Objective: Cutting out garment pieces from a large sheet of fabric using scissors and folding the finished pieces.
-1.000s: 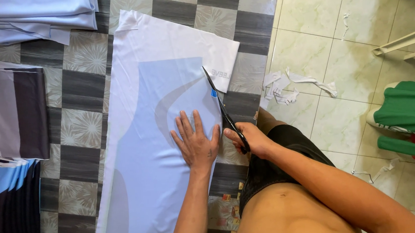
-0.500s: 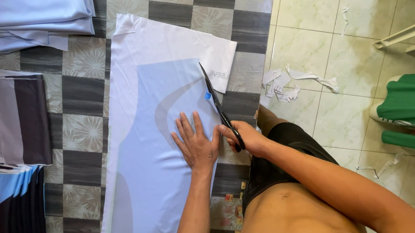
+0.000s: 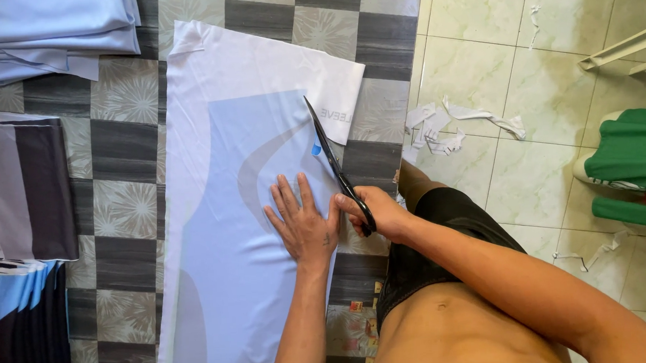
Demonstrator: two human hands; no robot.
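White and pale-blue printed fabric (image 3: pixel 220 234) lies flat along the checkered work surface (image 3: pixel 120 150), which serves as the reference for all positions below. The left hand (image 3: pixel 303 224) rests palm down on the fabric near its right-hand edge, fingers spread, pressing and gripping nothing. The right hand (image 3: pixel 378 212) is closed around the handles of black scissors (image 3: pixel 335 164), just beside the left hand, with the blades pointing away from the body along the fabric's right edge; the blades appear nearly together, though whether cloth sits between them cannot be told. Judged from its smooth drape and faint creases, the fabric is thin, light, soft and likely slippery, so it would shift under the blades unless held flat close to the cut line, which is where the palm sits. At the far left corner of the surface lies a stack of folded pale cloth (image 3: pixel 43 27); along its left edge lie folded grey-and-black pieces (image 3: pixel 20 187). Beyond its right edge, white offcuts (image 3: pixel 455 123) litter the tiled floor (image 3: pixel 495 48), with green cloth (image 3: pixel 636 156) further right.
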